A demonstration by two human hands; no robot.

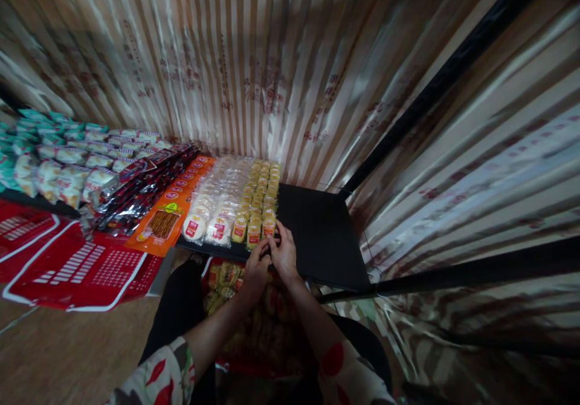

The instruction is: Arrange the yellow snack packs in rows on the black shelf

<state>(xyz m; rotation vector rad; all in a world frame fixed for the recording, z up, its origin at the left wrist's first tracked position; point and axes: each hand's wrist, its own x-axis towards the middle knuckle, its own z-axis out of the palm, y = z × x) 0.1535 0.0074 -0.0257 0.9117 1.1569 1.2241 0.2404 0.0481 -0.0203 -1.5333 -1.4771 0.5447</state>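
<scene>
Far to the left of the left grip, teal-and-white packets stand in rows, with white packets beside them. Below these, also well left of both grips, sit red plastic baskets with white handles. Next comes a heap of glossy dark red-and-black packets, then an orange pouch picturing brown sticks. Nearer the left grip, just beyond it and to its left, lie clear-wrapped round white cakes in columns, red labels on the front ones.

Directly ahead of the grips are the yellow wrapped cakes, three columns running back. The left grip is at the front of them, fingers bent and close to the other hand. The right grip has its fingertips at the front cake of the right-hand column — whether either one pinches it, I cannot tell. Beneath both grips, between the person's knees, a red basket holds more yellow packets. Right of the right grip, the black shelf extends to a dark post.
</scene>
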